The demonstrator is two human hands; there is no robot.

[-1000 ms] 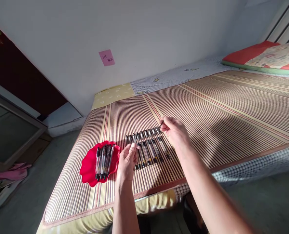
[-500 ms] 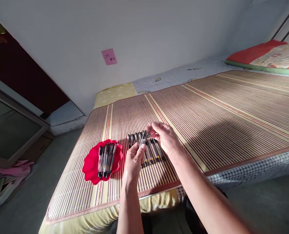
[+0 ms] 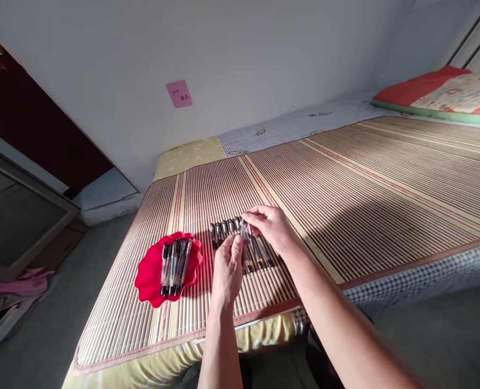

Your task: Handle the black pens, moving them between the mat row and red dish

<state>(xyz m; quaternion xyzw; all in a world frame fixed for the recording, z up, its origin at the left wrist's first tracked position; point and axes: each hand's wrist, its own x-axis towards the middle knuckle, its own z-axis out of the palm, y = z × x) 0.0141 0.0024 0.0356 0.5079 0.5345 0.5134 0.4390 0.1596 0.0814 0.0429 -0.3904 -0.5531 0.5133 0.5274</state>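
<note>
My left hand [image 3: 228,268] and my right hand [image 3: 269,226] meet over a row of several black-and-clear pens [image 3: 225,229] lying side by side on a striped bamboo mat [image 3: 345,183]. Both hands pinch one pen [image 3: 243,231] between them, the left from below, the right at its upper end. A red scalloped plate [image 3: 147,275] with several more pens [image 3: 174,260] sits on the mat just left of my left hand.
The mat covers a bed that runs to the right, with a red and floral pillow [image 3: 446,92] at the far end. A white wall with a pink note [image 3: 178,93] stands behind. Grey floor and a glass panel [image 3: 13,216] lie to the left.
My right hand lifted a pen from the right end of the row and brought it left to my left hand. Both hands have closed together on it above the row.
</note>
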